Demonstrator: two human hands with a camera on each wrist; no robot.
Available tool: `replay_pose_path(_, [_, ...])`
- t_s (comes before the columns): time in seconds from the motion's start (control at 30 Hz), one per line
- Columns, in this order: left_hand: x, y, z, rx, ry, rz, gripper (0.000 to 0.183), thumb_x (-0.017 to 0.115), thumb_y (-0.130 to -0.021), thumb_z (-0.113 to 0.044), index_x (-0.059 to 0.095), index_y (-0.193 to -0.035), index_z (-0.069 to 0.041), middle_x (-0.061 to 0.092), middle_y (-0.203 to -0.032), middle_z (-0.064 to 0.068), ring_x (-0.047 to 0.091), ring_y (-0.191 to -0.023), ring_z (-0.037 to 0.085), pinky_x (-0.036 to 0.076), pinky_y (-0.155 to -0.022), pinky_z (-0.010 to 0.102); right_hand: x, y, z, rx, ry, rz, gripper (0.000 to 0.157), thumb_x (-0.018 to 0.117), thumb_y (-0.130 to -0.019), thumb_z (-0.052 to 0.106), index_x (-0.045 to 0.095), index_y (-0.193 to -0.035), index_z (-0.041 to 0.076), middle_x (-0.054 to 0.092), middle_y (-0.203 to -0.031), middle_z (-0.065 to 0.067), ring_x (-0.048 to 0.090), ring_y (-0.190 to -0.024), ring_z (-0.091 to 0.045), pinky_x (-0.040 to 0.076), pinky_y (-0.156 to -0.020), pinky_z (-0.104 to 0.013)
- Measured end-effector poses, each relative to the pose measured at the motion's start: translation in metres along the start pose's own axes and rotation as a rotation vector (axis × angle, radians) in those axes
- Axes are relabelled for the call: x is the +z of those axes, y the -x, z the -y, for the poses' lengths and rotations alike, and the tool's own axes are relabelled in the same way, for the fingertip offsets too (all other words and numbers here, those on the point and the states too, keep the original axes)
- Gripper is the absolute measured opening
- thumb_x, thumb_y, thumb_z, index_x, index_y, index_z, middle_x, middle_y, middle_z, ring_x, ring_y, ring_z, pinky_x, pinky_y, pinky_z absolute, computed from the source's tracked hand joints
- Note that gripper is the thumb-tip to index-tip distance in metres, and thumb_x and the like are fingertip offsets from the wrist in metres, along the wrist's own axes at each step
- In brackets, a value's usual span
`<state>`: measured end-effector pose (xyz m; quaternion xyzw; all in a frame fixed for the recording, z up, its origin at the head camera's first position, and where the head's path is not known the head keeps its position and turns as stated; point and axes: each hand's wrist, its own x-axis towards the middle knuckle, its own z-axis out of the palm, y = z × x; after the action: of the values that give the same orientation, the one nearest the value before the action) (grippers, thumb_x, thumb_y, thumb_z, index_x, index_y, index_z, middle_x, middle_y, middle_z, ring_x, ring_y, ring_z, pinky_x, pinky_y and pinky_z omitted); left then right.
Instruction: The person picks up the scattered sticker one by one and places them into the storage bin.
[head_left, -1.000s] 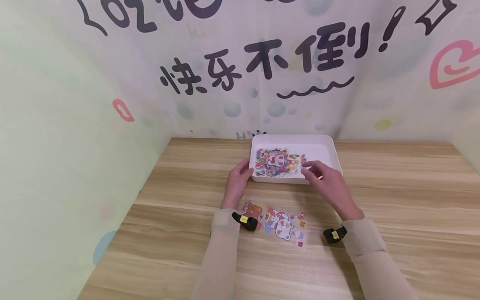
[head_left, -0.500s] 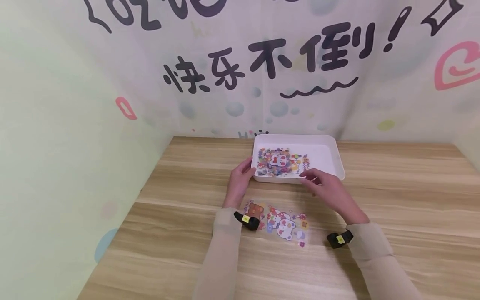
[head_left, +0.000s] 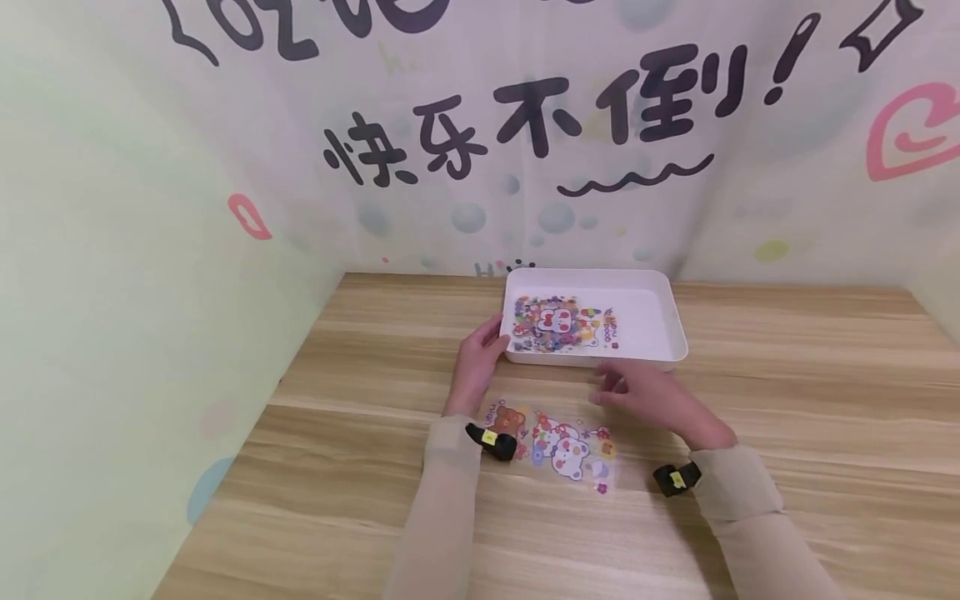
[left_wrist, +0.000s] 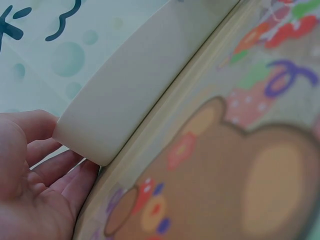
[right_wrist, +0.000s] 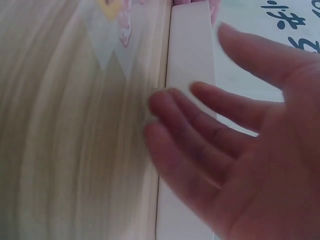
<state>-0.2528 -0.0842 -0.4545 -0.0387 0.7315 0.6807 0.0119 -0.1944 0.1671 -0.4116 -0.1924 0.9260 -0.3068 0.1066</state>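
Observation:
A white shallow tray (head_left: 648,321) stands against the backdrop. My left hand (head_left: 476,362) holds its front left corner, with the thumb near the front rim and the other fingers along the left end, as the left wrist view also shows at the tray's wall (left_wrist: 120,95). Inside, on the left, lie clear cartoon sticker sheets (head_left: 551,321), overlapping. My right hand (head_left: 648,400) hovers before the tray's front wall (right_wrist: 187,55), fingers loosely bent, with nothing between them. Closer to me, clear stickers (head_left: 567,454) with white bears and a brown bear lie on the table, partly behind the left wrist camera.
The wood-grain table (head_left: 810,400) extends to both sides of the tray. A printed cloth backdrop (head_left: 465,167) rises directly behind it, and a pale side panel (head_left: 112,333) borders the left. Black wrist cameras (head_left: 675,479) are strapped on both wrists.
My right hand has drawn back from over the tray's front rim to just in front of it, uncovering lettering on a sheet inside. The left hand stays on the tray's corner.

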Motion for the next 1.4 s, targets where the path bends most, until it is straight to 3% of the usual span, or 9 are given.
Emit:
replay_pose_path(0.27, [-0.001, -0.001, 0.000, 0.030, 0.018, 0.000, 0.042, 0.053, -0.090, -0.016, 0.046, -0.131, -0.018, 0.046, -0.131, -0.004, 0.044, -0.117, 0.009, 0.040, -0.093, 0.023, 0.004, 0.002, 0.007, 0.032, 0.018, 0.081, 0.041, 0.073, -0.072, 0.030, 0.058, -0.103, 0.006, 0.058, -0.086, -0.001, 0.052, -0.076, -0.015, 0.048, -0.069, -0.030])
replay_pose_path(0.4, [-0.002, 0.001, -0.001, 0.008, 0.009, 0.000, 0.043, 0.053, -0.090, -0.019, 0.045, -0.132, -0.020, 0.046, -0.131, -0.007, 0.043, -0.116, 0.007, 0.041, -0.093, 0.021, 0.009, 0.002, 0.012, 0.030, 0.046, 0.107, 0.043, 0.076, -0.069, 0.030, 0.058, -0.100, 0.006, 0.055, -0.082, 0.000, 0.049, -0.074, -0.014, 0.045, -0.067, -0.028])
replay_pose_path(0.6, [-0.004, 0.009, -0.012, -0.020, 0.031, 0.015, 0.043, 0.052, -0.090, -0.016, 0.044, -0.132, -0.017, 0.044, -0.133, -0.002, 0.042, -0.119, 0.012, 0.040, -0.094, 0.024, 0.014, 0.003, 0.022, 0.161, 0.141, 0.195, 0.053, 0.076, -0.065, 0.042, 0.055, -0.103, 0.011, 0.051, -0.088, 0.001, 0.047, -0.077, -0.015, 0.045, -0.069, -0.030])
replay_pose_path(0.73, [-0.003, 0.016, -0.022, -0.018, 0.030, 0.018, 0.043, 0.051, -0.091, -0.014, 0.042, -0.133, -0.012, 0.042, -0.135, 0.004, 0.040, -0.121, 0.016, 0.039, -0.096, 0.026, 0.015, 0.005, 0.026, 0.189, 0.185, 0.222, 0.056, 0.075, -0.062, 0.047, 0.054, -0.101, 0.014, 0.047, -0.089, 0.000, 0.046, -0.076, -0.016, 0.044, -0.065, -0.030])
replay_pose_path(0.83, [-0.003, 0.016, -0.021, -0.017, 0.030, 0.015, 0.043, 0.051, -0.091, -0.014, 0.043, -0.133, -0.013, 0.043, -0.135, 0.003, 0.041, -0.121, 0.015, 0.039, -0.095, 0.026, 0.016, 0.007, 0.028, 0.189, 0.190, 0.225, 0.060, 0.076, -0.059, 0.050, 0.053, -0.102, 0.015, 0.045, -0.089, -0.001, 0.045, -0.077, -0.017, 0.043, -0.063, -0.030])
replay_pose_path(1.03, [-0.003, 0.002, 0.000, 0.003, 0.004, 0.000, 0.042, 0.053, -0.090, -0.021, 0.046, -0.131, -0.022, 0.046, -0.130, -0.008, 0.043, -0.117, 0.007, 0.041, -0.093, 0.022, 0.017, 0.011, 0.029, 0.159, 0.227, 0.217, 0.065, 0.076, -0.056, 0.052, 0.051, -0.103, 0.016, 0.043, -0.091, 0.000, 0.043, -0.080, -0.017, 0.043, -0.064, -0.031])
replay_pose_path(1.17, [-0.001, 0.002, 0.001, 0.012, -0.006, -0.007, 0.042, 0.053, -0.090, -0.022, 0.046, -0.131, -0.023, 0.046, -0.130, -0.009, 0.043, -0.117, 0.007, 0.041, -0.093, 0.023, 0.016, 0.012, 0.029, 0.127, 0.251, 0.199, 0.059, 0.077, -0.058, 0.047, 0.050, -0.101, 0.016, 0.043, -0.089, 0.000, 0.042, -0.080, -0.016, 0.042, -0.063, -0.029])
replay_pose_path(1.4, [-0.001, 0.001, 0.001, 0.013, -0.015, -0.008, 0.041, 0.053, -0.089, -0.023, 0.046, -0.130, -0.025, 0.046, -0.129, -0.010, 0.043, -0.117, 0.007, 0.040, -0.094, 0.023, 0.015, 0.012, 0.024, 0.104, 0.186, 0.180, 0.044, 0.076, -0.067, 0.034, 0.052, -0.099, 0.016, 0.045, -0.087, 0.000, 0.044, -0.076, -0.015, 0.042, -0.063, -0.027])
